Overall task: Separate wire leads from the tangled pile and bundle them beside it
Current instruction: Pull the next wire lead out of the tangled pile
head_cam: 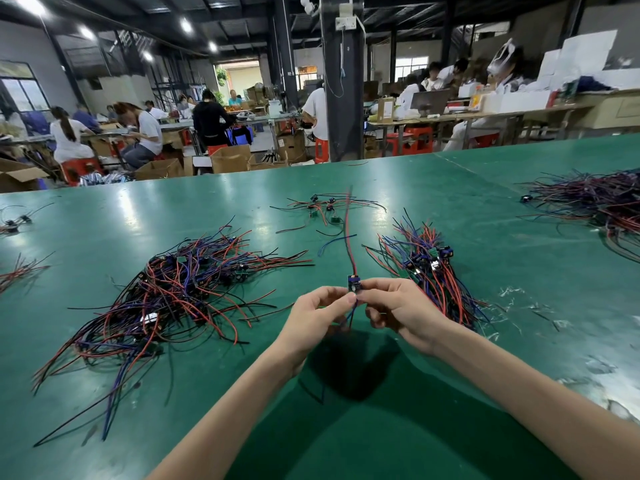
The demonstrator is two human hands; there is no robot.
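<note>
A small blue-and-green board with wire leads point(354, 284) is raised above the green table point(242, 393), pinched between my left hand point(320, 315) and my right hand point(394, 306). Its red and black leads rise away from me, and blue and red leads hang below my fingers. The tangled pile of red, blue and black leads point(166, 299) sprawls to the left of my hands. A tidier bundle of leads with boards point(429, 271) lies to the right.
A few loose boards with leads point(329, 209) lie further back, and a single blue lead point(332, 242) lies between. Another big pile point(595, 202) sits far right. Small wire groups lie at the left edge point(17, 271). Plastic scraps point(519, 306) litter the right side.
</note>
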